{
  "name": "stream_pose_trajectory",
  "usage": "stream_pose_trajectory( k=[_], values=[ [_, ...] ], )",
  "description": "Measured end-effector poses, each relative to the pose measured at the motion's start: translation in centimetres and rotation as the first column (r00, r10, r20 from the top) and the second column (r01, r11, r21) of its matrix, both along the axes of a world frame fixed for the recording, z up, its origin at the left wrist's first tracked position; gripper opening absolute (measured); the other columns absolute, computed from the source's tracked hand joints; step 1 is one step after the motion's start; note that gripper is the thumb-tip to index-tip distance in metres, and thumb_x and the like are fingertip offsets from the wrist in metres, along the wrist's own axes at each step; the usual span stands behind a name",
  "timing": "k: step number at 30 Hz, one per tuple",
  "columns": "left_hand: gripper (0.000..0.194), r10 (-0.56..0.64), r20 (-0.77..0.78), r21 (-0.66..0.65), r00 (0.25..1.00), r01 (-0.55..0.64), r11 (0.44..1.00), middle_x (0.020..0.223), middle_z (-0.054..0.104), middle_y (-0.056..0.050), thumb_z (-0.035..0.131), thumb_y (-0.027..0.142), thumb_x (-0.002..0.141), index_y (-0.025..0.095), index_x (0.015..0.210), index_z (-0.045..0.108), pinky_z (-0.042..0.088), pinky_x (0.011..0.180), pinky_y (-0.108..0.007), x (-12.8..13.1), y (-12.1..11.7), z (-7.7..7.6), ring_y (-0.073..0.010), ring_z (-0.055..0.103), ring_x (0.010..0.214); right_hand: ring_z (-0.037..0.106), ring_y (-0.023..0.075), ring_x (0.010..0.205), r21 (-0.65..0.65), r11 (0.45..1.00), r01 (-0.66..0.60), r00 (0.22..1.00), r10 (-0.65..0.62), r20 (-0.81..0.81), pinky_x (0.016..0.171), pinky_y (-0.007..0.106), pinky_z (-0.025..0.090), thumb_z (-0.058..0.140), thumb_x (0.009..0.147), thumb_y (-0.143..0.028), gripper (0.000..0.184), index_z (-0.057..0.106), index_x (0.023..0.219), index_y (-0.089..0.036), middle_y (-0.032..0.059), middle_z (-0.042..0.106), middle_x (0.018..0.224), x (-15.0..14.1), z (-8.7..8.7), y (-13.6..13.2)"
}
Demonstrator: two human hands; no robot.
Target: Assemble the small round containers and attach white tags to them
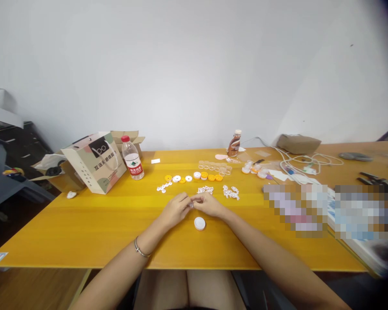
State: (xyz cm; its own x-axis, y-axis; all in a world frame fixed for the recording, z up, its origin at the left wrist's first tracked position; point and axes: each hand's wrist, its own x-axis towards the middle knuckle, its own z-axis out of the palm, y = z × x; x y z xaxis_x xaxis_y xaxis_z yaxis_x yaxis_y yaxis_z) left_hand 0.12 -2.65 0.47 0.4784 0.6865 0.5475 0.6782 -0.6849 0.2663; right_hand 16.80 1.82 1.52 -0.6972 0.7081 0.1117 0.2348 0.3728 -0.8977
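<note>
My left hand (pixel 177 210) and my right hand (pixel 208 204) meet over the table, fingertips pinched together. Between them is a small pale piece (pixel 191 205), mostly covered by the fingers; its kind is unclear. Just below the hands, a round white disc (pixel 199 223) with an orange edge lies flat. Beyond them sit small white openwork parts in two piles, one a white pile (pixel 205 190) and the other a pile further right (pixel 230 192). A row of orange and white round caps (pixel 204 176) runs behind, with small white pieces (pixel 164 187) at its left.
Clear plastic rings (pixel 214 167) lie behind the caps. A water bottle (pixel 132 160) and paper bag (pixel 99 165) stand left, a brown drink bottle (pixel 234 144) at the back. White cables (pixel 286 161), clear-topped round pieces (pixel 254 168) and a brown package (pixel 297 144) occupy the right.
</note>
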Motion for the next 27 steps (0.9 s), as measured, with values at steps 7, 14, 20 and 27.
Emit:
stream_pose_trajectory(
  k=[7, 14, 20, 27],
  values=[
    [0.009, -0.01, 0.066, -0.024, 0.998, 0.012, 1.0, 0.077, 0.049, -0.003, 0.044, 0.018, 0.084, 0.017, 0.08, 0.052, 0.042, 0.067, -0.023, -0.12, 0.04, -0.01, -0.0127, 0.049, 0.072, 0.058, 0.0154, 0.071, -0.074, 0.997, -0.036, 0.995, 0.029, -0.092, 0.07, 0.027, 0.044, 0.049, 0.073, -0.027, 0.029, 0.067, 0.092, -0.014, 0.0013, 0.067, 0.076, 0.19, -0.07, 0.24],
    [0.008, -0.002, 0.197, 0.0, 0.98, 0.002, 1.0, 0.076, 0.05, -0.003, 0.046, 0.019, 0.083, 0.016, 0.078, 0.052, 0.043, 0.067, -0.023, -0.6, 0.45, -0.24, -0.013, 0.05, 0.072, 0.056, 0.0142, 0.069, -0.162, 0.987, -0.011, 0.985, -0.018, -0.173, 0.07, 0.028, 0.044, 0.052, 0.075, -0.045, 0.039, 0.068, 0.088, -0.012, 0.0033, 0.066, 0.076, 0.1, -0.33, 0.52],
    [0.007, 0.027, 0.214, -0.002, 0.976, -0.027, 1.0, 0.077, 0.053, -0.004, 0.048, 0.019, 0.082, 0.016, 0.08, 0.054, 0.044, 0.067, -0.024, -0.46, 0.41, -0.11, -0.0134, 0.052, 0.074, 0.053, 0.0123, 0.061, -0.081, 0.989, 0.121, 0.98, -0.131, -0.148, 0.061, 0.024, 0.042, 0.051, 0.075, -0.043, 0.035, 0.068, 0.07, -0.012, 0.0017, 0.063, 0.064, -0.46, -0.55, 0.26],
    [0.01, 0.042, 0.197, 0.034, 0.979, -0.05, 0.998, 0.077, 0.055, -0.004, 0.047, 0.022, 0.083, 0.017, 0.082, 0.056, 0.045, 0.068, -0.023, -0.22, 0.22, -0.21, -0.013, 0.054, 0.073, 0.052, 0.0126, 0.056, -0.05, 0.99, 0.133, 0.982, -0.138, -0.128, 0.056, 0.024, 0.042, 0.051, 0.072, -0.037, 0.029, 0.067, 0.064, -0.013, 0.0017, 0.062, 0.059, -0.33, 0.02, 0.0]
  ],
)
